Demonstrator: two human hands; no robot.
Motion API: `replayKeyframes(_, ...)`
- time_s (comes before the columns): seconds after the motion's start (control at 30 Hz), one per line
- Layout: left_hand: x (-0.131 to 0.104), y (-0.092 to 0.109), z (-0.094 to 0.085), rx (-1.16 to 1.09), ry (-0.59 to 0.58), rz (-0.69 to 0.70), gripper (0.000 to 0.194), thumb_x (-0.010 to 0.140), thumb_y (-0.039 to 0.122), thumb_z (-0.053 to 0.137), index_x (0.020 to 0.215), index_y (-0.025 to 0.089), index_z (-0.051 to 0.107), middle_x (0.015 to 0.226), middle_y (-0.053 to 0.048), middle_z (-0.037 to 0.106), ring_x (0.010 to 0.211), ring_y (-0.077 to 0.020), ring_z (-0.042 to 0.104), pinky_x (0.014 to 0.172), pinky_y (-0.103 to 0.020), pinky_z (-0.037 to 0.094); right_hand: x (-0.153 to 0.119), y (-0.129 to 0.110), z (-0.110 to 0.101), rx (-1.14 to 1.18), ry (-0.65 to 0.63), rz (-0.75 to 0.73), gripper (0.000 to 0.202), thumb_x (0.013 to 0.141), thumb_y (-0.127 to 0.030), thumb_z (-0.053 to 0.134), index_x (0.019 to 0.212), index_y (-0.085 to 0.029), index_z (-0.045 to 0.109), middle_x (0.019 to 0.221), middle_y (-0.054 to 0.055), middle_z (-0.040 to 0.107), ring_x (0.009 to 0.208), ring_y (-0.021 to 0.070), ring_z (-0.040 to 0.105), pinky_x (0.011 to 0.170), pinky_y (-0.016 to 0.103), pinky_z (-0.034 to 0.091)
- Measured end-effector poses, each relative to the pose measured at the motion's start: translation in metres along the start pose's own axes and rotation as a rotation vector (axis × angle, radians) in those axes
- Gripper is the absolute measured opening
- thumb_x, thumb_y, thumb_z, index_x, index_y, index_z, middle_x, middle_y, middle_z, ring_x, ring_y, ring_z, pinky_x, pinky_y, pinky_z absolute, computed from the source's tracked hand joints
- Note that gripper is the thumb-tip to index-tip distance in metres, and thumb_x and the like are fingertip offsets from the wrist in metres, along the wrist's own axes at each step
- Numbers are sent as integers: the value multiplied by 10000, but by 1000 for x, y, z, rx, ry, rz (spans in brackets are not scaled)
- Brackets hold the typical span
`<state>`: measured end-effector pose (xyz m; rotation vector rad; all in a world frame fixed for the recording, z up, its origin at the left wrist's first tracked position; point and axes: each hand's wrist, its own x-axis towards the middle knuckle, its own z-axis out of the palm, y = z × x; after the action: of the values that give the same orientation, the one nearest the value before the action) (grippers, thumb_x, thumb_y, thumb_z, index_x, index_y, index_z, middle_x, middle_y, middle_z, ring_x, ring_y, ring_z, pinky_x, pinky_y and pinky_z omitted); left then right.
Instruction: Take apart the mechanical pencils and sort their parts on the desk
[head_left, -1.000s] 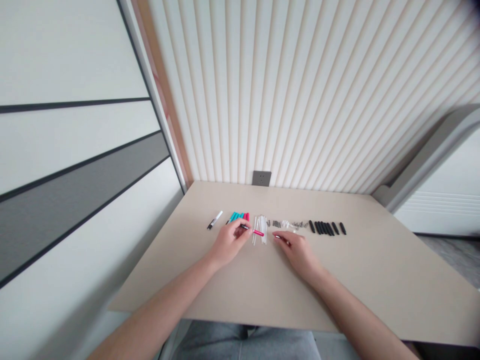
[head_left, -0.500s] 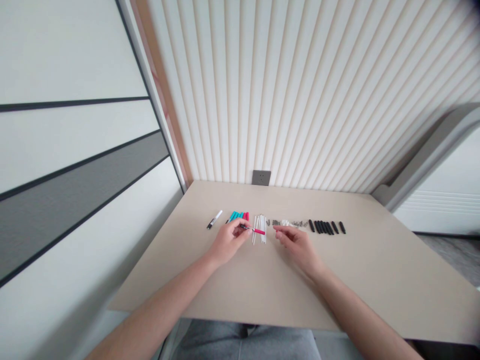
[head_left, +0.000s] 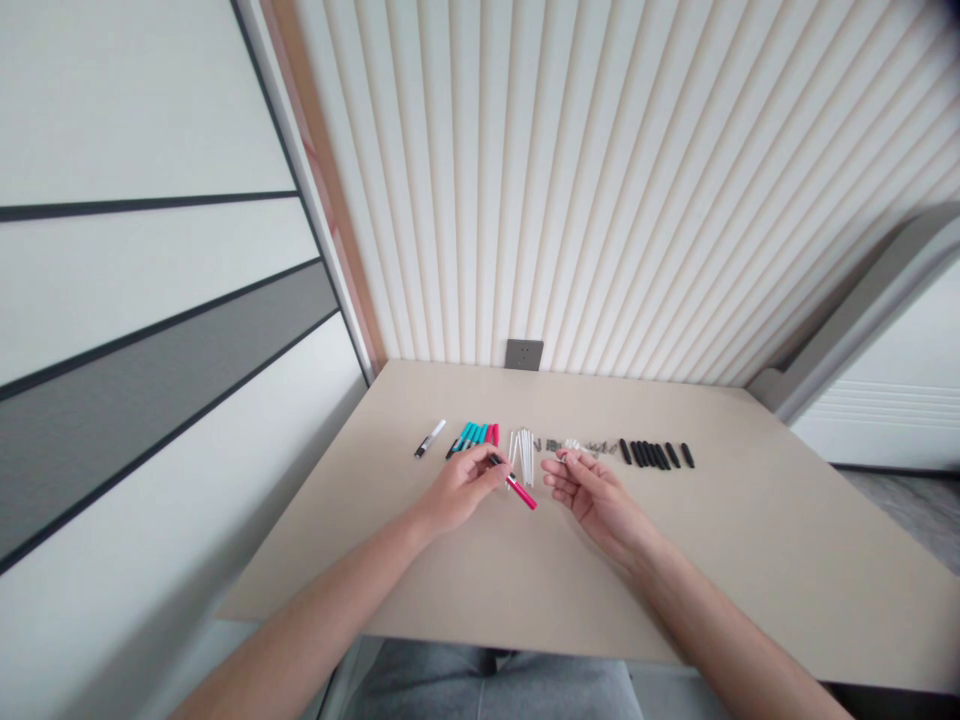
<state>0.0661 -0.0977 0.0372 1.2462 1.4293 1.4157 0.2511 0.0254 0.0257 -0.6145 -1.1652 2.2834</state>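
My left hand (head_left: pixel 459 490) is closed round the dark end of a pen (head_left: pixel 523 492), whose pink-red barrel sticks out and slants down to the right. Across from it, my right hand (head_left: pixel 592 490) faces palm up, thumb and forefinger pinched at something too small to make out; its other fingers are loosely curled. Between the hands lie slim white refill tubes (head_left: pixel 527 460). Behind the left hand are teal pens (head_left: pixel 471 434) and red pens (head_left: pixel 492 434) side by side. Small metal springs (head_left: pixel 602 449) and small clear-white parts (head_left: pixel 572 444) lie just behind my right hand.
Several black pen barrels (head_left: pixel 649 455) form a row at the right. A white and black pen (head_left: pixel 430 439) lies apart at the left. The beige table (head_left: pixel 495 580) meets a ribbed wall (head_left: pixel 480 200) with a dark socket (head_left: pixel 523 354); a white cabinet (head_left: pixel 150 280) borders its left.
The pen in my left hand has swung so its pink-red end points lower and nearer me. My right hand has turned palm up, its thumb and forefinger pinched.
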Motion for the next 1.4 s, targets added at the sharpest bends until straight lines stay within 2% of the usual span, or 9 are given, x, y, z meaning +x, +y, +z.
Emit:
replayKeyframes(0.1, -3, 0, 4, 12, -52, 27, 285, 901, 451, 547, 930, 168, 571, 921, -61, 673, 624, -104, 554, 589, -227, 446, 0, 2, 1, -63, -14, -65, 294, 751, -449, 763, 895, -205, 683, 869, 40, 699, 677, 123, 597, 623, 254, 469)
replayKeyframes(0.23, -4, -1, 5, 239, -124, 73, 280, 905, 433, 545, 932, 157, 585, 783, -23, 653, 589, -103, 516, 577, -219, 415, -1, 4, 4, -332, 16, -263, 262, 772, -437, 741, 879, -199, 722, 673, -2, 632, 582, 111, 500, 581, 251, 421)
replayKeyframes(0.3, -3, -1, 4, 364, -144, 111, 283, 901, 428, 552, 941, 152, 601, 707, 6, 597, 576, -101, 480, 565, -213, 386, -3, 7, 5, -459, 30, -344, 228, 797, -407, 722, 903, -205, 734, 701, 8, 657, 620, 125, 528, 625, 265, 441)
replayKeyframes(0.4, -3, 0, 3, 490, -163, 203, 258, 916, 392, 539, 974, 154, 620, 707, 13, 549, 596, -106, 457, 575, -215, 356, -4, 11, 9, -562, 40, -438, 191, 828, -373, 691, 945, -228, 734, 810, 28, 701, 715, 157, 591, 707, 297, 475)
replayKeyframes(0.5, -3, -2, 2, 566, -191, 288, 242, 933, 363, 519, 956, 152, 635, 730, 1, 535, 641, -118, 465, 605, -224, 344, -4, 15, 13, -663, 10, -519, 166, 859, -348, 656, 957, -238, 732, 912, 50, 712, 844, 191, 629, 788, 325, 488)
replayKeyframes(0.6, -3, -4, 2, 594, -205, 306, 254, 940, 365, 506, 949, 149, 639, 719, 0, 518, 639, -121, 460, 604, -226, 339, -5, 15, 15, -769, -21, -579, 161, 886, -330, 621, 952, -231, 729, 927, 63, 707, 888, 204, 633, 805, 333, 492)
replayKeyframes(0.83, -4, -3, 2, 553, -169, 286, 287, 944, 381, 493, 978, 150, 660, 719, -9, 537, 647, -128, 471, 608, -230, 346, -8, 12, 13, -858, -31, -623, 155, 910, -305, 591, 944, -221, 717, 910, 58, 700, 851, 191, 633, 787, 324, 486)
replayKeyframes(1.2, -5, -3, 1, 566, -203, 289, 315, 957, 394, 469, 964, 141, 657, 722, -12, 528, 656, -130, 474, 609, -226, 352, -6, 13, 12, -878, -32, -579, 163, 907, -320, 596, 910, -216, 721, 868, 53, 694, 818, 189, 624, 734, 309, 485)
replayKeyframes(1.4, -5, -3, 1, 584, -208, 312, 346, 968, 404, 443, 984, 134, 660, 725, -19, 536, 664, -134, 486, 621, -233, 361, -8, 14, 14, -892, -59, -603, 142, 906, -290, 602, 922, -228, 728, 848, 42, 683, 793, 178, 613, 716, 300, 481)
